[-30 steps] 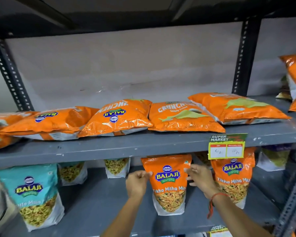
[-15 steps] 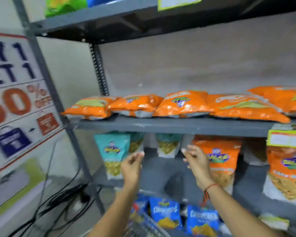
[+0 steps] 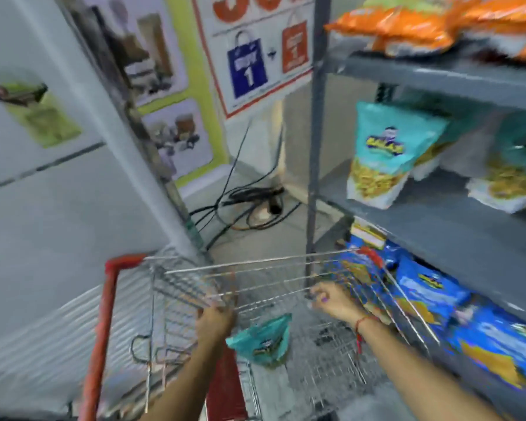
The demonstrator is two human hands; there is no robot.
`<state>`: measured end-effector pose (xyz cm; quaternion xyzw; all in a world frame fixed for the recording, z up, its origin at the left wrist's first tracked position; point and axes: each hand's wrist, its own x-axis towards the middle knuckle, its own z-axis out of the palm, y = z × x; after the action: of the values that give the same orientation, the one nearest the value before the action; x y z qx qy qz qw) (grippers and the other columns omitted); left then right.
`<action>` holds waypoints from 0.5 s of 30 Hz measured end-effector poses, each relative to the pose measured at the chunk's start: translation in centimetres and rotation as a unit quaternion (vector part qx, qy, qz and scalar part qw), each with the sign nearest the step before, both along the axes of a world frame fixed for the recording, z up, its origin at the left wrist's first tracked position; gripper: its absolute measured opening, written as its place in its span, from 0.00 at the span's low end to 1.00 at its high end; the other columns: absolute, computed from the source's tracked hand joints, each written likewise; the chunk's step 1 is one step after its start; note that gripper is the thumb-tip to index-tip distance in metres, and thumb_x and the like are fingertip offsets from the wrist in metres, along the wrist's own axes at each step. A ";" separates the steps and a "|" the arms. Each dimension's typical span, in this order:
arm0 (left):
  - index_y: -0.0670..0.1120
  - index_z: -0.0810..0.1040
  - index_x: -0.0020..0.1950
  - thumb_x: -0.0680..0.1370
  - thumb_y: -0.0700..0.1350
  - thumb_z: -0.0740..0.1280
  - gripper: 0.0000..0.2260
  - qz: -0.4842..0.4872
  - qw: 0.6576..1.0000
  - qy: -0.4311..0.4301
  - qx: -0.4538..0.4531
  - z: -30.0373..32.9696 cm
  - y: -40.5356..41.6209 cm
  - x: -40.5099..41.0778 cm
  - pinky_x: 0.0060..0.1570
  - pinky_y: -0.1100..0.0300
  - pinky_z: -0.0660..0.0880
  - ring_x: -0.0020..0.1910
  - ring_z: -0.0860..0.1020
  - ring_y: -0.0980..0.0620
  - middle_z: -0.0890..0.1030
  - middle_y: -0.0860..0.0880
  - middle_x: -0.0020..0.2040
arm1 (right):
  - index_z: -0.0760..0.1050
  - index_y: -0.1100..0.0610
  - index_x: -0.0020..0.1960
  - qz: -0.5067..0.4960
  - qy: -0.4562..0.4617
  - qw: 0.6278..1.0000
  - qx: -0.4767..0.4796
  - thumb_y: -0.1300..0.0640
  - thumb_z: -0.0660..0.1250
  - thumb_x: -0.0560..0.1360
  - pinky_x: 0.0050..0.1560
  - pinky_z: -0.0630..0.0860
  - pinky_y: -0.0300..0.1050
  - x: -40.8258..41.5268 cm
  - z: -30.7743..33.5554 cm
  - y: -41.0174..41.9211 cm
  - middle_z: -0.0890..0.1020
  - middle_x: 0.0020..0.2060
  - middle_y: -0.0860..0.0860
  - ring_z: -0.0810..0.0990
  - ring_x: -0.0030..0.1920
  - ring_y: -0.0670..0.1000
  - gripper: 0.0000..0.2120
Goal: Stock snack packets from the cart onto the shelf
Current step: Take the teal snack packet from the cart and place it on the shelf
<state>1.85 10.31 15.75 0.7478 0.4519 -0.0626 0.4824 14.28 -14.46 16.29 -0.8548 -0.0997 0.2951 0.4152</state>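
A wire cart (image 3: pixel 255 262) with a red frame stands below me, left of the grey shelf (image 3: pixel 438 214). One teal snack packet (image 3: pixel 263 340) lies in its basket. My left hand (image 3: pixel 214 322) hangs just up-left of that packet, its fingers pointing down and hidden by blur. Over the basket's right side, my right hand (image 3: pixel 334 302) has its fingers spread and holds nothing. Teal packets (image 3: pixel 386 153) stand on the middle shelf, orange packets (image 3: pixel 407 25) lie on the board above, and blue packets (image 3: pixel 431 293) fill the board below.
The shelf's grey upright post (image 3: pixel 315 147) rises just beyond the cart. Black cables (image 3: pixel 249 205) lie tangled on the floor behind it. A sale poster (image 3: pixel 255 56) hangs on the wall, and a white slanted panel (image 3: pixel 58 208) closes in on the left.
My view has swung down and left from the shelf to the cart. Both hands have left the orange packet on the shelf and dropped into the cart's basket.
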 end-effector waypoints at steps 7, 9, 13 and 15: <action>0.39 0.51 0.76 0.76 0.42 0.67 0.35 -0.177 0.968 0.174 -0.039 -10.9 -1.8 -4.6 0.59 0.52 0.74 0.57 0.78 0.46 0.71 0.31 0.67 | 0.73 0.62 0.42 0.082 0.130 0.984 -0.095 0.70 0.56 0.79 0.21 0.75 0.35 -0.9 -13.2 2.5 0.83 0.29 0.55 0.80 0.23 0.47 0.11; 0.39 0.57 0.75 0.74 0.39 0.68 0.33 -0.064 0.983 0.161 -0.063 -12.9 -2.5 -4.8 0.60 0.52 0.75 0.55 0.78 0.46 0.77 0.41 0.63 | 0.74 0.59 0.51 0.092 0.134 0.984 -0.080 0.64 0.64 0.77 0.25 0.79 0.37 -0.6 -15.4 2.9 0.85 0.33 0.51 0.84 0.29 0.47 0.04; 0.38 0.78 0.60 0.73 0.37 0.71 0.15 0.152 0.976 0.094 -0.121 -15.4 -3.5 -2.9 0.55 0.51 0.76 0.56 0.81 0.38 0.83 0.36 0.56 | 0.74 0.49 0.56 0.099 0.138 0.985 -0.038 0.64 0.75 0.68 0.44 0.81 0.33 0.3 -17.2 4.5 0.81 0.49 0.44 0.82 0.48 0.43 0.21; 0.40 0.82 0.53 0.71 0.44 0.74 0.12 0.184 0.972 0.092 -0.110 -16.0 -3.7 -2.3 0.44 0.57 0.72 0.49 0.83 0.39 0.85 0.38 0.48 | 0.78 0.53 0.55 0.073 0.142 0.987 -0.017 0.64 0.74 0.69 0.48 0.82 0.37 0.5 -17.4 5.2 0.83 0.48 0.47 0.83 0.48 0.45 0.16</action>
<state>-0.41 6.57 -0.29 0.5849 0.6147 -0.0909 0.5213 14.79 -9.28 -1.14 -0.8016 -0.0968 0.4448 0.3876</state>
